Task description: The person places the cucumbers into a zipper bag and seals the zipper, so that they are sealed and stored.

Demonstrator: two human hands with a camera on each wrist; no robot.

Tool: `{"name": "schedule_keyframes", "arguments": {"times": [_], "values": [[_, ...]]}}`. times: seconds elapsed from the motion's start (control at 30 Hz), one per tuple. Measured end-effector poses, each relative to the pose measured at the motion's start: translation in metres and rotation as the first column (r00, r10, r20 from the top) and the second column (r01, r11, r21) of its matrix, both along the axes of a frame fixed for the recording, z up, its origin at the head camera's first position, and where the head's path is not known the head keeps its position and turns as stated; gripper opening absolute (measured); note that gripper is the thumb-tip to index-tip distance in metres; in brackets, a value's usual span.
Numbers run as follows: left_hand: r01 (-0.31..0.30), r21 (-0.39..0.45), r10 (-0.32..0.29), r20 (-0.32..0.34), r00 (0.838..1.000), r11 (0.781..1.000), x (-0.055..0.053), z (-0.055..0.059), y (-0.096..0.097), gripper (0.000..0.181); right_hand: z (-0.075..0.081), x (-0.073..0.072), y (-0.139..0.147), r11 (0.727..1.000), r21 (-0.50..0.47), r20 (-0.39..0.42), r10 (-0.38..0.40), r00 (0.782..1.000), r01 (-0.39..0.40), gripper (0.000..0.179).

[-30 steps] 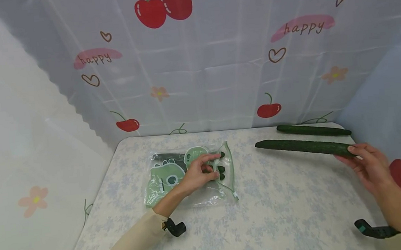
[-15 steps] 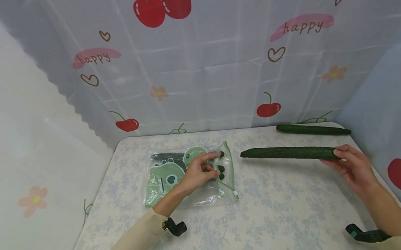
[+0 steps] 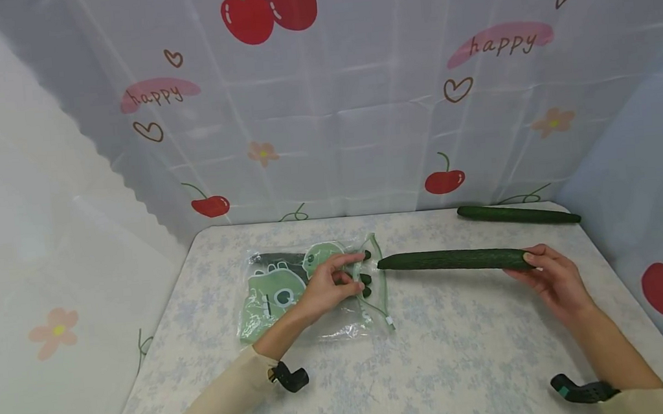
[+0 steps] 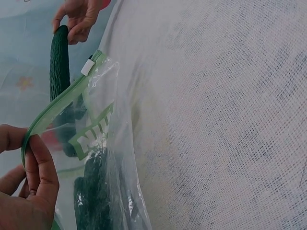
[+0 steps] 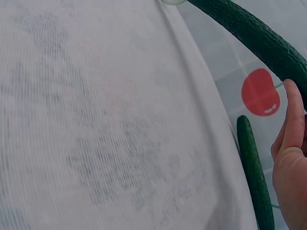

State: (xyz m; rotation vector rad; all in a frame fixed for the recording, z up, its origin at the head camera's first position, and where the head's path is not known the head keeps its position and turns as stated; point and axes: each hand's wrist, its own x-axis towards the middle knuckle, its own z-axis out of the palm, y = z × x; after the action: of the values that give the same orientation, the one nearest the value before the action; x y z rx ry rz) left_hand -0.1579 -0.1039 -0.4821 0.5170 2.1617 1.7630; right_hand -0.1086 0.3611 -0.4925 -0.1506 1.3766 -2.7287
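My right hand (image 3: pixel 556 280) grips a long dark green cucumber (image 3: pixel 452 260) by its right end, and the cucumber's far tip reaches the mouth of a clear zip bag (image 3: pixel 341 330). The bag has a green edge and printed green cartoon figures, and several cucumbers (image 4: pixel 93 196) lie inside it. My left hand (image 3: pixel 329 288) pinches the bag's upper edge beside the opening. In the left wrist view the white zip slider (image 4: pixel 88 67) sits at one end of the green zip strip. The right wrist view shows a fingertip along the held cucumber (image 5: pixel 259 40).
Another cucumber (image 3: pixel 519 214) lies at the back right of the table, close to its rear edge. The table has a pale floral cloth (image 3: pixel 438 367). Curtains (image 3: pixel 348 121) printed with cherries hang behind and at both sides.
My right hand has moved left with the cucumber, bringing its tip from well right of the bag to the bag's mouth. My left hand and the bag have stayed in place.
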Motion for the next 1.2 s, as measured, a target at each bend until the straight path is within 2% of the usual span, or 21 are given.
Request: {"name": "schedule_keyframes", "arguments": {"times": [0.33,0.57,0.9,1.2], "values": [[0.01,0.023,-0.009,-0.023,1.0,1.0,0.0,0.0,-0.002,0.065,-0.006,-0.011,-0.035,1.0,0.012,0.032,0.018,0.999,-0.019,0.027],[0.009,0.033,-0.008,-0.02,1.0,0.999,0.001,0.0,-0.001,0.065,-0.01,-0.024,-0.063,0.999,0.018,0.054,0.049,0.997,-0.05,0.026],[0.01,0.058,-0.009,-0.018,1.0,0.998,0.002,0.003,-0.002,0.065,-0.019,-0.04,-0.101,0.996,0.067,0.142,0.054,0.988,-0.064,0.021],[-0.001,0.074,0.002,-0.018,1.0,0.997,0.001,0.002,-0.001,0.066,-0.019,-0.049,-0.125,0.993,0.085,0.165,0.067,0.984,-0.082,0.02]]}}
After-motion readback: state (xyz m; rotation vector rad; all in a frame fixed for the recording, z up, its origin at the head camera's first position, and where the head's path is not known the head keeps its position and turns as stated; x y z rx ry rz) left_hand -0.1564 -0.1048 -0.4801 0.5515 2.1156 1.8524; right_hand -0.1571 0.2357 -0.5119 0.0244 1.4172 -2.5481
